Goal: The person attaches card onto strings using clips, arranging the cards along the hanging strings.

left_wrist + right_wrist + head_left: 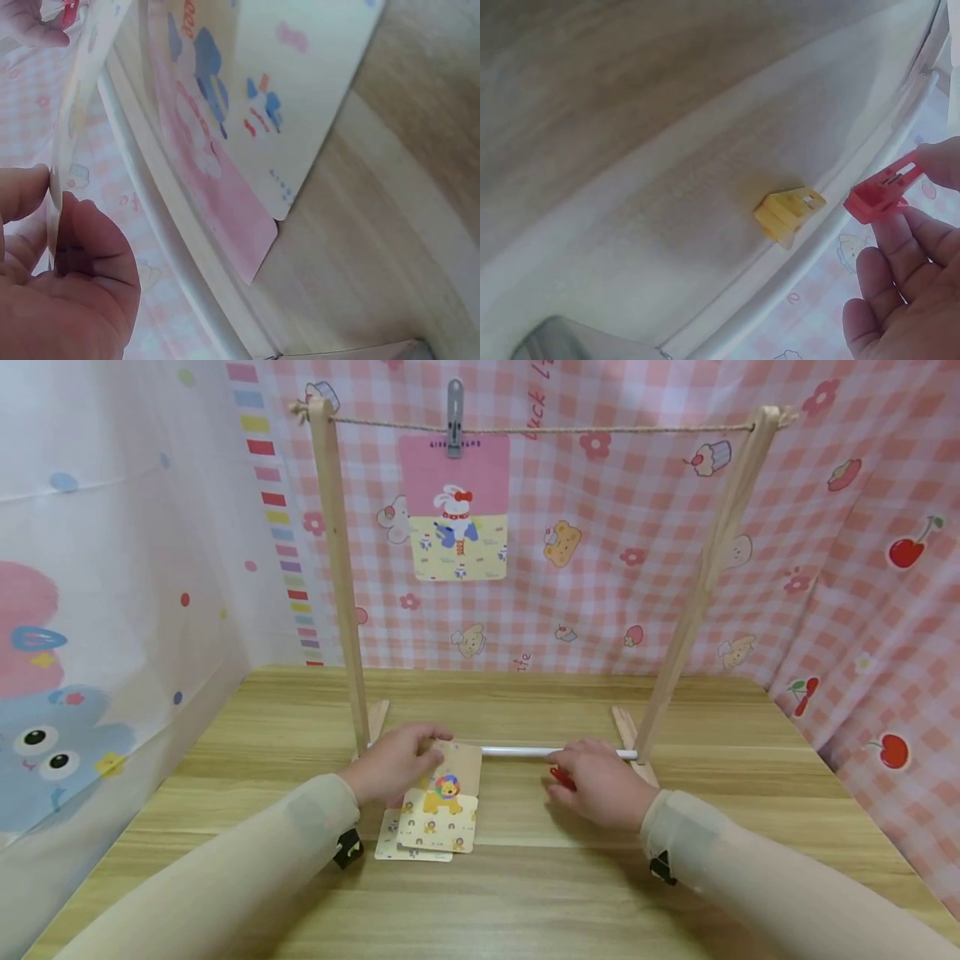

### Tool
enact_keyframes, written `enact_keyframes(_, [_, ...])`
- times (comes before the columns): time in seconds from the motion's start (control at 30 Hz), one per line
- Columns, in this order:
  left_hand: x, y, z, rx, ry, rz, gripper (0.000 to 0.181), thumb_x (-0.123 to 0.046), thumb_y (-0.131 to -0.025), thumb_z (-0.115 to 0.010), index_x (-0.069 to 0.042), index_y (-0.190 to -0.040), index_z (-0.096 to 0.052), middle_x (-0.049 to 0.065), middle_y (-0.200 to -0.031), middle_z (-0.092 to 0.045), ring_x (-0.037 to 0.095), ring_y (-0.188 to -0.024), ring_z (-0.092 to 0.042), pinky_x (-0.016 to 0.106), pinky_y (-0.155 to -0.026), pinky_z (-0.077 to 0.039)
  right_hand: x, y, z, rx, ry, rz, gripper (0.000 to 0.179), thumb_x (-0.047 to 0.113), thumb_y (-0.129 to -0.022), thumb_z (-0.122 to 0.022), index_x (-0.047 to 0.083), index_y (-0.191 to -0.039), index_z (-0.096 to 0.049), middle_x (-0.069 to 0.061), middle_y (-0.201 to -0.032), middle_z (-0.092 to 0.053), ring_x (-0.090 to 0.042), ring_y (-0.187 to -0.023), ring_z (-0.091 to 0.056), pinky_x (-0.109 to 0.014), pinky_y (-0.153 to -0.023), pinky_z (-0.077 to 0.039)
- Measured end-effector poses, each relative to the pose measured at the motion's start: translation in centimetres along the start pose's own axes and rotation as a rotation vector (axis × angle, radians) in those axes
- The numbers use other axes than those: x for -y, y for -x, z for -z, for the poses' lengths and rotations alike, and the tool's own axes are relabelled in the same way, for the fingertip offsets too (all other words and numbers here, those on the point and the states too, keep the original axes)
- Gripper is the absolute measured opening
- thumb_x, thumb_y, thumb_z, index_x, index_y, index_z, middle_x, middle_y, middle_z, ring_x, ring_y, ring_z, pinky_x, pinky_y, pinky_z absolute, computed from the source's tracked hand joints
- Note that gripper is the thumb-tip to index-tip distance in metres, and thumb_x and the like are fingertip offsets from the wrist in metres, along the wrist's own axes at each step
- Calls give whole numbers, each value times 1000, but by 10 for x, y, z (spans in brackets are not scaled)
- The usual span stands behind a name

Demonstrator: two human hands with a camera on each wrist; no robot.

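Note:
My left hand (393, 767) pinches the upper left edge of a card with a lion on it (441, 825), tan above and cream below. In the left wrist view this card stands nearly edge-on between thumb and fingers. Partly beneath it, a pink and cream card (300, 97) with a blue and red pattern lies on the table. My right hand (603, 785) holds a red plastic clip (881, 191) between thumb and fingers, to the right of the lion card. Below that hand, a yellow clip (784, 214) rests on the table.
A wooden frame with two posts (339, 560) carries a twine line (637, 429) across its top. A grey clip (454, 410) holds a pink and cream rabbit card (453, 552) on it. A white rod (517, 752) joins the posts low down. Patterned cloth (600, 602) hangs behind.

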State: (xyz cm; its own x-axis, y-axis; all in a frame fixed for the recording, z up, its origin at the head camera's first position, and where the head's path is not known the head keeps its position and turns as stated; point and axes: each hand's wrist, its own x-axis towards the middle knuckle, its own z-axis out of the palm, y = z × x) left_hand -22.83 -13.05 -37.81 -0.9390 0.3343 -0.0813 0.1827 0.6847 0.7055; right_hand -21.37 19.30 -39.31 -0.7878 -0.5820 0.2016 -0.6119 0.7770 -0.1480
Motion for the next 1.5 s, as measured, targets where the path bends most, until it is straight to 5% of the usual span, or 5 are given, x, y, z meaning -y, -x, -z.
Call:
enact_keyframes(0.63, [-7,-3,9,-79,83,-38,30,-23,-104,-68,-15,-133,-67,2,-120,-75,19,-108,-70,47,-104,-56,-3,-3,17,-138,-93,-19,25,15,-94,-76,3,-115,-74,-6,-105,-78,-28,-102,-69,-49,-93,-56])
enact_keyframes(0.97, [-14,-4,13,-107,105,-67,20,-26,-104,-69,-13,-118,-70,4,-105,-74,17,-84,-67,33,-74,-58,-1,-3,28,-169,-178,-77,25,14,-94,-75,3,-117,-73,-11,-111,-78,-32,-106,-68,-51,-92,-57])
enact_keyframes(1.23, [-20,-1,14,-120,131,-65,14,-27,-103,-69,-14,-109,-70,5,-90,-67,15,-69,-53,24,-58,-47,0,-3,33,-182,-241,-86,28,17,-96,-74,4,-121,-72,-12,-119,-74,-33,-114,-67,-54,-97,-56])
enact_keyframes(1.5, [-20,0,14,-127,137,-90,13,-27,-103,-70,-15,-108,-72,4,-90,-67,16,-72,-53,24,-60,-47,1,-2,36,-199,-290,-84,29,14,-97,-72,1,-122,-71,-13,-116,-72,-32,-107,-69,-52,-95,-58])
